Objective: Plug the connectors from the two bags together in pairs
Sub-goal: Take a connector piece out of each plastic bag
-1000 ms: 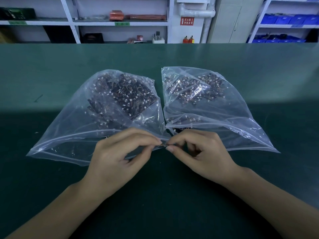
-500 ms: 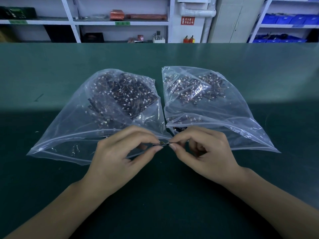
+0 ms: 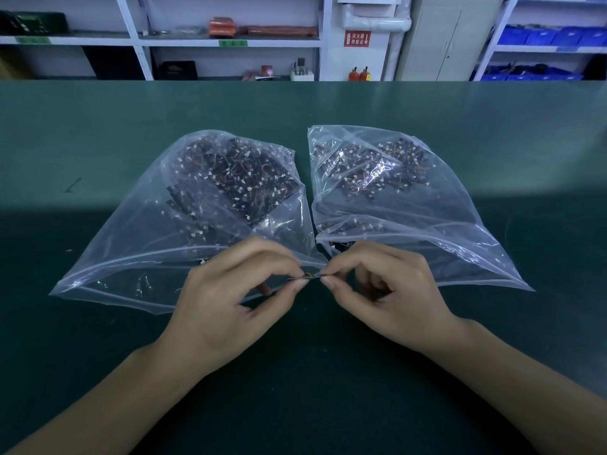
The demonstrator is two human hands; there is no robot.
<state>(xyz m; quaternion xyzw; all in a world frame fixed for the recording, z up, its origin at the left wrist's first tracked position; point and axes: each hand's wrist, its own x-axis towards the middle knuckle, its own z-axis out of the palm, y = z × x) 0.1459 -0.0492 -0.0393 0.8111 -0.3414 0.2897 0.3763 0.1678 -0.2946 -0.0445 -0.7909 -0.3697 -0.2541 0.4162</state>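
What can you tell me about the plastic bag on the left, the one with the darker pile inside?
The left bag is clear, thin, crinkled plastic, lying flat on the green bench top, its wide mouth toward the person. Inside, heaped at the far end, is a dark tangle of small wired connectors with white plugs and thin reddish wires. The left hand partly covers its near edge. Its right side almost meets the right bag.

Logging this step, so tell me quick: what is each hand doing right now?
Left hand: pinching one end of the small wired connector.
Right hand: pinching its other end.
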